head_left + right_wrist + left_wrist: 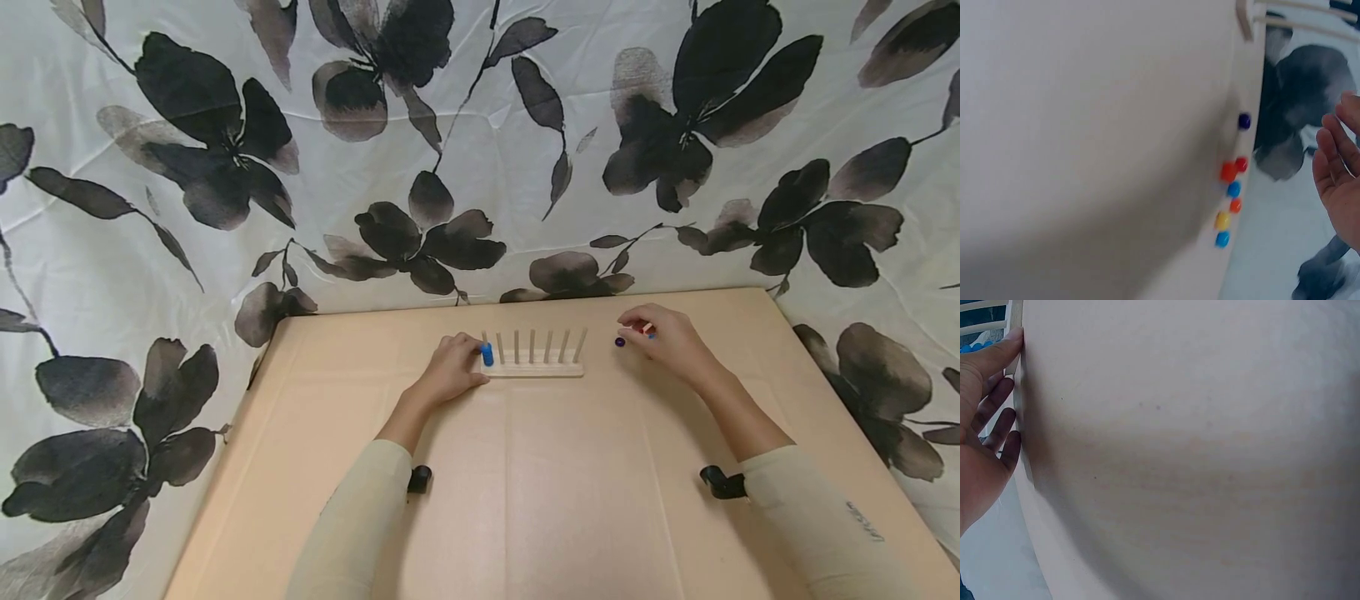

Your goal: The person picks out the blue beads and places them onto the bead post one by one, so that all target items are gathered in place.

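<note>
A pale wooden peg rack (536, 372) stands on the table, a row of thin upright pegs on its base. My left hand (452, 367) grips its left end; in the left wrist view the thumb lies along the base (1014, 337). Blue beads (487, 355) are stacked on the leftmost peg. To the right of the rack, my right hand (670, 340) hovers over loose beads, fingers loosely bent; in its wrist view no bead shows between the visible fingers. A dark purple bead (1244, 121) lies apart from a red bead (1241, 164) and an orange-red bead (1228, 171).
Further beads lie in a loose line on the table: blue (1234, 189), orange (1235, 205), yellow (1222, 220) and another blue bead (1222, 239). The tan table (570, 483) ends close behind the rack, where a floral cloth (555, 150) hangs.
</note>
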Action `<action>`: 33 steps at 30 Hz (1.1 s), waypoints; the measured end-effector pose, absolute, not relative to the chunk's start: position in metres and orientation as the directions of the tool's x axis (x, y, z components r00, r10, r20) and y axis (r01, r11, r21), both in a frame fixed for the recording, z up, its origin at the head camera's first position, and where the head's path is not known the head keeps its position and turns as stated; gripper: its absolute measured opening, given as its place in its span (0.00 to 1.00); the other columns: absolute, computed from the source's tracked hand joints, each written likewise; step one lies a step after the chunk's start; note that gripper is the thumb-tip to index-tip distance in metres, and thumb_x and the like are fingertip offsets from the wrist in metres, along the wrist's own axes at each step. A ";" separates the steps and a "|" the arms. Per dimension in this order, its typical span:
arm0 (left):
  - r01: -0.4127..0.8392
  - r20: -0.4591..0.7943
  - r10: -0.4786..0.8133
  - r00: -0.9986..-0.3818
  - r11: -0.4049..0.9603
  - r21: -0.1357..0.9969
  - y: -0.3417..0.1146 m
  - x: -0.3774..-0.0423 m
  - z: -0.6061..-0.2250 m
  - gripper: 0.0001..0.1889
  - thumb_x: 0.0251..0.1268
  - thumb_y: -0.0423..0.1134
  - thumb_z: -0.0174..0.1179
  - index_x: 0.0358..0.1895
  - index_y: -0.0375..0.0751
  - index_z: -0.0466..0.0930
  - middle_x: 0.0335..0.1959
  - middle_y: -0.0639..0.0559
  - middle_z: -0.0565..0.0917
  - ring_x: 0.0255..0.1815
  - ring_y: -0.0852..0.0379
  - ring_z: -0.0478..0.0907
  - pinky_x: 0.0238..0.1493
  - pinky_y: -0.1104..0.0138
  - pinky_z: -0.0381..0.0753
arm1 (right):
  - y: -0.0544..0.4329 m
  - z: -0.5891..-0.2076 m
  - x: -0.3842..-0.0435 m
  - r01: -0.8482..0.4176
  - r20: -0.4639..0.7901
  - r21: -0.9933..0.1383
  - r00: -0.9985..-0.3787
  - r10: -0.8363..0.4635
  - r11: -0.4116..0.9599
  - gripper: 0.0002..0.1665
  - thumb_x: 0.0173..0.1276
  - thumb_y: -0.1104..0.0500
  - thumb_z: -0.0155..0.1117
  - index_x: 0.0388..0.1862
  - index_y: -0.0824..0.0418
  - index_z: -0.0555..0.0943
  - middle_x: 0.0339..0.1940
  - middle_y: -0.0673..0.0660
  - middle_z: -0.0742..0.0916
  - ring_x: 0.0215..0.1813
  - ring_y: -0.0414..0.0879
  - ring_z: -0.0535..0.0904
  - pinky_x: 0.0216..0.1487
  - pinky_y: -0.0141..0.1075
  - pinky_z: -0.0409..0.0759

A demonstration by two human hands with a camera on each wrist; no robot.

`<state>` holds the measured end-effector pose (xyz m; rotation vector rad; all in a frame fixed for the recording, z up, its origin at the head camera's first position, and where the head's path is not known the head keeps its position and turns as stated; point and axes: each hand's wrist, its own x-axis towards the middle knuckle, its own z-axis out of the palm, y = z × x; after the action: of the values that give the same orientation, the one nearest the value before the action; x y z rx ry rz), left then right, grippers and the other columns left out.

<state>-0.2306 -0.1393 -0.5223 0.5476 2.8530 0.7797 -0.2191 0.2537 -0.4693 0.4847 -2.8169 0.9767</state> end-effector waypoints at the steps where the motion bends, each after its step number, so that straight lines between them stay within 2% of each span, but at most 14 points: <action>1: 0.308 -0.032 0.378 -0.925 0.800 0.515 -0.139 -0.230 -0.522 0.30 0.61 0.45 0.75 0.65 0.38 0.79 0.63 0.46 0.79 0.65 0.44 0.69 0.70 0.53 0.68 | 0.258 -0.471 -0.220 -0.326 0.209 -0.581 -0.945 -0.250 0.746 0.12 0.72 0.59 0.70 0.51 0.63 0.86 0.47 0.59 0.89 0.48 0.54 0.84 0.51 0.53 0.81; 5: 0.306 -0.033 0.376 -0.926 0.798 0.519 -0.140 -0.230 -0.521 0.30 0.61 0.45 0.75 0.65 0.38 0.79 0.63 0.46 0.79 0.66 0.43 0.69 0.71 0.52 0.68 | 0.276 -0.476 -0.221 -0.252 0.150 -0.606 -0.968 -0.202 0.755 0.16 0.72 0.60 0.70 0.55 0.64 0.85 0.53 0.63 0.87 0.53 0.58 0.83 0.55 0.55 0.80; 11: 0.300 -0.036 0.371 -0.928 0.801 0.518 -0.139 -0.230 -0.521 0.31 0.61 0.45 0.75 0.65 0.37 0.79 0.63 0.46 0.79 0.66 0.43 0.69 0.72 0.52 0.68 | 0.295 -0.486 -0.225 -0.168 0.093 -0.619 -0.986 -0.141 0.767 0.20 0.72 0.60 0.69 0.59 0.67 0.82 0.53 0.67 0.87 0.53 0.62 0.82 0.56 0.57 0.80; 17: 0.301 -0.037 0.374 -0.927 0.797 0.524 -0.140 -0.229 -0.520 0.31 0.61 0.45 0.75 0.65 0.37 0.78 0.63 0.46 0.79 0.66 0.43 0.69 0.71 0.52 0.68 | 0.301 -0.497 -0.228 -0.146 0.060 -0.564 -0.989 -0.136 0.813 0.21 0.74 0.56 0.67 0.60 0.67 0.81 0.53 0.68 0.87 0.54 0.63 0.81 0.55 0.58 0.78; 25: 0.312 -0.022 0.379 -0.925 0.793 0.524 -0.140 -0.228 -0.521 0.31 0.60 0.44 0.76 0.65 0.36 0.79 0.63 0.45 0.79 0.66 0.42 0.69 0.71 0.52 0.68 | 0.306 -0.507 -0.234 -0.104 -0.018 -0.540 -0.991 -0.136 0.835 0.22 0.74 0.59 0.67 0.62 0.70 0.81 0.58 0.72 0.84 0.57 0.65 0.78 0.63 0.61 0.75; 33: 0.320 -0.015 0.383 -0.924 0.791 0.521 -0.140 -0.229 -0.520 0.30 0.60 0.44 0.76 0.64 0.36 0.79 0.62 0.46 0.79 0.65 0.42 0.70 0.70 0.52 0.68 | 0.307 -0.514 -0.238 -0.141 -0.004 -0.500 -0.986 -0.165 0.854 0.21 0.72 0.63 0.68 0.59 0.72 0.82 0.55 0.73 0.85 0.55 0.67 0.78 0.63 0.62 0.75</action>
<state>-0.2287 -0.1396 -0.5200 0.5634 2.8591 0.7996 -0.2380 0.3066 -0.5143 0.2537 -3.0697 0.8228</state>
